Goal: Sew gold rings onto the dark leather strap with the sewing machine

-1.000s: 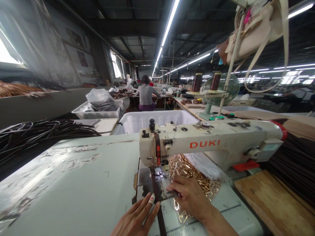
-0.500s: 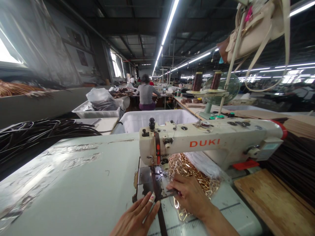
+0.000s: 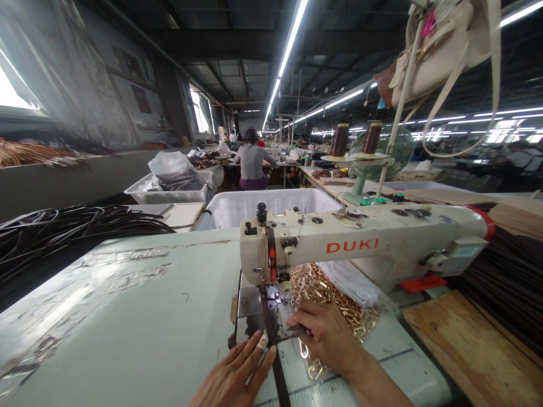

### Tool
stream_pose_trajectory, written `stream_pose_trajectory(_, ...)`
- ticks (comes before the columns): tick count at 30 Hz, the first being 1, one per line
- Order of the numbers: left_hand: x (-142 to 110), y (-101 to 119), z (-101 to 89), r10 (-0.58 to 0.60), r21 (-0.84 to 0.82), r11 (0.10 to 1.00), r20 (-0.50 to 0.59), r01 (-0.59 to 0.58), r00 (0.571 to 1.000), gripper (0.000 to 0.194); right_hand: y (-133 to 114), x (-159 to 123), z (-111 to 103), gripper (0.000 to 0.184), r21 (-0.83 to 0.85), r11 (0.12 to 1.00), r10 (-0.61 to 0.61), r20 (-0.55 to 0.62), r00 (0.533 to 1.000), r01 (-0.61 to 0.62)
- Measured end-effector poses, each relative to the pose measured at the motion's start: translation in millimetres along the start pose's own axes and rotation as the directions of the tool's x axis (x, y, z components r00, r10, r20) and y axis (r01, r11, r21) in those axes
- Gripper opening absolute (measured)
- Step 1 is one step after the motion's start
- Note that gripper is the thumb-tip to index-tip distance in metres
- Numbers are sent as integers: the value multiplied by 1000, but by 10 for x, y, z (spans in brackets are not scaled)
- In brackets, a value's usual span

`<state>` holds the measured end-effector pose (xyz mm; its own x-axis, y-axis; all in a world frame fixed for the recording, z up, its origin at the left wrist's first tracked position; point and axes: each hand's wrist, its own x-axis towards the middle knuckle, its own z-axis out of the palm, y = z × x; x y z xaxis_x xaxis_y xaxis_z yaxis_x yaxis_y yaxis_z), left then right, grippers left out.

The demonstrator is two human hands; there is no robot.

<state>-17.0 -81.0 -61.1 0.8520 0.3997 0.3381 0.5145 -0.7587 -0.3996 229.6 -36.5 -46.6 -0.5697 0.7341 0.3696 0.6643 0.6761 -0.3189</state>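
Hands at cream DUKI sewing machine (image 3: 360,249): left hand (image 3: 235,373) flat, open on narrow dark leather strap (image 3: 278,376), right hand (image 3: 328,336) pinching small dark tweezers (image 3: 292,337).

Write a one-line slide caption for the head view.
Left hand and right hand guide a dark strap under a DUKI sewing machine beside gold chains.

Only readable text I get: "DUKI" in red-orange capitals on the front of the white sewing machine (image 3: 365,246) arm. Ruler markings run along the near edge of the surface (image 3: 127,316), but I can't make out any numbers. No other labels or signs are legible from here.
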Motion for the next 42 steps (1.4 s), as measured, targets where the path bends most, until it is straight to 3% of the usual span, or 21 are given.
stream_pose_trajectory(5, -61, 11, 105, -46, -99, 994, 41, 50, 998, 51, 17, -20, 12, 21, -10, 1000, 7, -3, 1000, -7)
stream_pose_trajectory(10, -68, -26, 296, -70, -104, 993, -94, 60, 993, 61, 23, -21, 8, 25, -24, 1000, 14, 18, 1000, -13)
stream_pose_trajectory(13, -7, -76, 141, -85, -154, 985, -63, 75, 994, 65, 19, -27, 5, 25, -30, 999, 21, 26, 999, -20)
stream_pose_trajectory(16, 54, -140, -113, -180, -192, 964, 38, 184, 983, 55, 22, -30, 4, 26, -24, 999, 25, 36, 999, -24)
stream_pose_trajectory(19, 85, -235, -198, -200, -226, 949, 104, 219, 974, 47, 32, -34, 11, 26, -24, 999, 26, 42, 999, -25)
stream_pose_trajectory(23, 153, -403, -71, -174, -385, 891, 200, 241, 964, 37, 46, -44, 28, 27, -18, 999, 31, 47, 998, -31)
stream_pose_trajectory(28, 268, -633, 95, -154, -614, 771, 78, 169, 985, 29, 40, -35, 18, 21, -10, 999, 39, 53, 998, -38)
stream_pose_trajectory(37, 312, -970, 374, -184, -639, 750, 46, 170, 982, 28, 17, -8, 11, 8, -38, 999, 32, 33, 999, -31)
stream_pose_trajectory(42, 273, -978, 505, -291, -615, 739, 77, 276, 953, 29, 34, -4, 14, 19, -26, 999, 30, 50, 998, -29)
